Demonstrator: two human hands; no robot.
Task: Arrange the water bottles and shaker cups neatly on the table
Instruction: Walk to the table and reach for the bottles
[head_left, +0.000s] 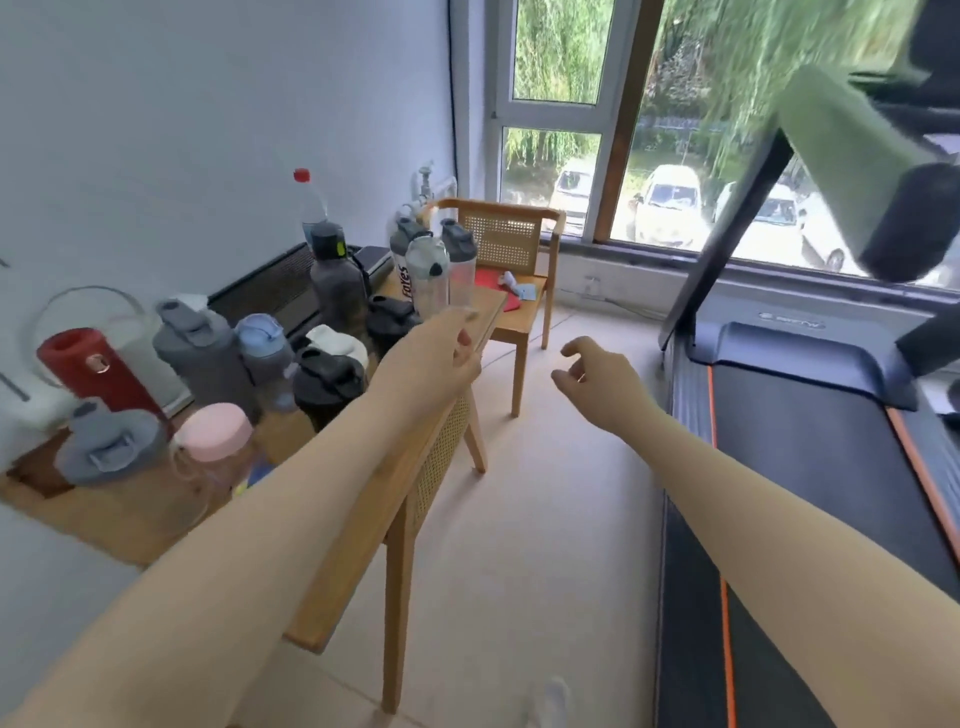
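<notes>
L hand (441, 353) grip: fingers curled, not clamped on anything, just near side of the clear shaker cup (427, 278) at far right end of the desk (488, 317). Can't tell if touching, blur. R hand (592, 379) half curled, empty, over the floor, well apart from bottles. Cup looks empty: prob light, stiff plastic, smooth so slippery, tippy. Take it mid-body, below the lid. Other bottles crowd the desk to the left.

Both arms outstretched, left hand (441, 358) and right hand (597, 379) empty (fingers curled)
</notes>
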